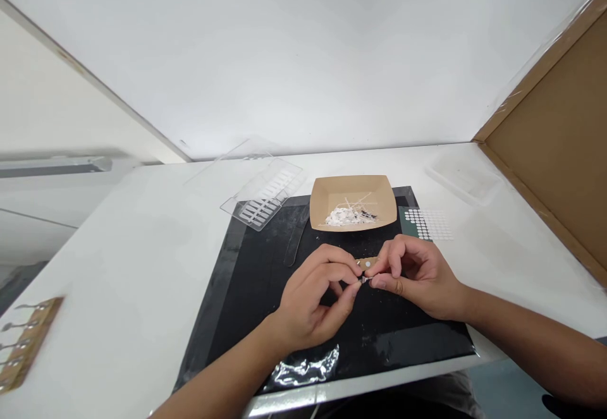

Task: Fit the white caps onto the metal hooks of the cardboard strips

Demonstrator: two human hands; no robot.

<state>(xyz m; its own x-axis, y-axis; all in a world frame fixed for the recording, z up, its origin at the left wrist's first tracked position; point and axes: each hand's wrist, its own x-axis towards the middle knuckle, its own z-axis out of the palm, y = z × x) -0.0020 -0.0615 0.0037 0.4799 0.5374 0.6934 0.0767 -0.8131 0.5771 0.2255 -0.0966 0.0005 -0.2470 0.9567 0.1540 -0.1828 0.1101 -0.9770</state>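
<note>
Over the black mat [256,267], my two hands meet fingertip to fingertip. My left hand [322,299] pinches a small dark and silvery piece [364,279] between thumb and fingers. From the other side, the thumb and index finger of my right hand [417,277] close on the right end of the same piece. Its exact kind is too small to tell, and fingertips cover much of it. Just behind the fingertips lies a small brown strip [367,263] with a round white dot, partly hidden by both hands.
A brown paper tray [353,185] holds white scraps. Left of it are a dark flat strip [296,242] and a clear plastic case [262,194] with white pieces. White dot stickers [431,224] lie right. A wooden block with metal pieces [31,346] sits far left; a cardboard panel [554,128] stands right.
</note>
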